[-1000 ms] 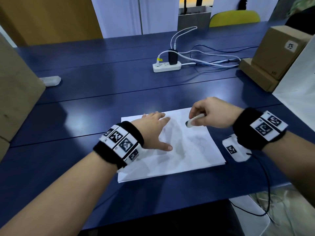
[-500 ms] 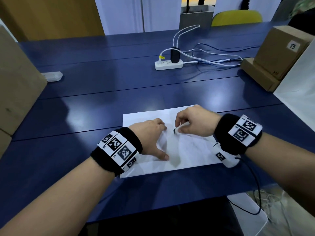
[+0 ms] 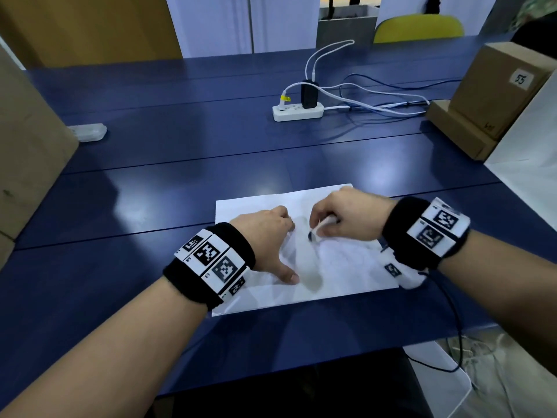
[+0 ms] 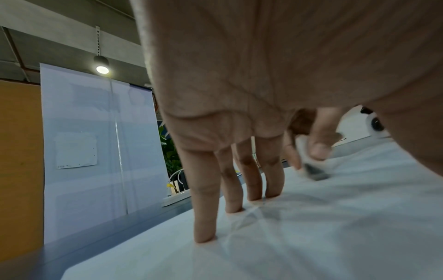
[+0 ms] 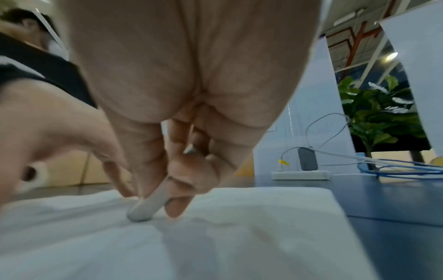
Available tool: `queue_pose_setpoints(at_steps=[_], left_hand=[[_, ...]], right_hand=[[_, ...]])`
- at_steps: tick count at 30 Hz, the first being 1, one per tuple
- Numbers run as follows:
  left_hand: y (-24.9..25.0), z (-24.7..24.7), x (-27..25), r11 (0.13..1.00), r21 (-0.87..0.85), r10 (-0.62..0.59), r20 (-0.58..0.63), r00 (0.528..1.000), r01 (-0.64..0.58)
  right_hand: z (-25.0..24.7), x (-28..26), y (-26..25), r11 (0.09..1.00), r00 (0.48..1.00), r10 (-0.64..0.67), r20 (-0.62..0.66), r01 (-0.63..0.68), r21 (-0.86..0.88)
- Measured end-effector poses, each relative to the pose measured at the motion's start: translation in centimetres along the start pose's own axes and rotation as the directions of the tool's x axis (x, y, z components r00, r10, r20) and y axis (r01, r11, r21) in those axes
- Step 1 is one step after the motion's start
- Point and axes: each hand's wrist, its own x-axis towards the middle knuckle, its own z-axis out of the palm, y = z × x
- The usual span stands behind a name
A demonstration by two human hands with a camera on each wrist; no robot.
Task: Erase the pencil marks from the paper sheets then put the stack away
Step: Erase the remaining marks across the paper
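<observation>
A white paper stack lies on the blue table in front of me. My left hand presses flat on the sheet with straight fingers, holding the paper down. My right hand pinches a white eraser with a dark tip, and the tip touches the paper just right of the left fingers. The right wrist view shows the eraser held between thumb and fingers against the sheet. It also appears in the left wrist view, where the eraser is blurred. Pencil marks look faint.
A white power strip with a black adapter and cables sits at the back centre. Cardboard boxes stand at the right and a large box at the left. A small clear case lies far left. A white panel leans at right.
My right hand has carried the eraser leftward and down onto the paper, close beside the left fingers. The left hand stays pressed on the sheet.
</observation>
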Motion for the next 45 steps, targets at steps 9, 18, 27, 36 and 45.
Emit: queue_pose_setpoints(at_steps=[9,18,27,36,45], left_hand=[[0.0,0.0,-0.1,1.0,0.014,0.0,-0.003,1.0,0.001],[0.0,0.0,-0.1,1.0,0.023,-0.002,-0.005,1.0,0.002],[0.0,0.0,0.0,1.0,0.029,-0.001,-0.004,1.0,0.001],[0.1,0.0,0.0,0.999,0.035,-0.004,0.003,1.0,0.004],[0.2,-0.1,0.1,0.999,0.038,-0.009,0.006,1.0,0.009]], right_hand=[[0.2,-1.3,-1.1,0.996,0.984,-0.081,0.159,0.085,-0.017],[0.6,-2.3,-1.8,0.991,0.972,-0.134,0.195,0.132,0.022],[0.5,-1.0,-0.9,0.997,0.994,-0.071,0.081,0.073,-0.015],[0.1,0.5,-0.2,0.999,0.997,0.031,-0.064,-0.033,-0.034],[0.2,-0.1,-0.5,0.999,0.998,-0.033,0.059,0.034,-0.015]])
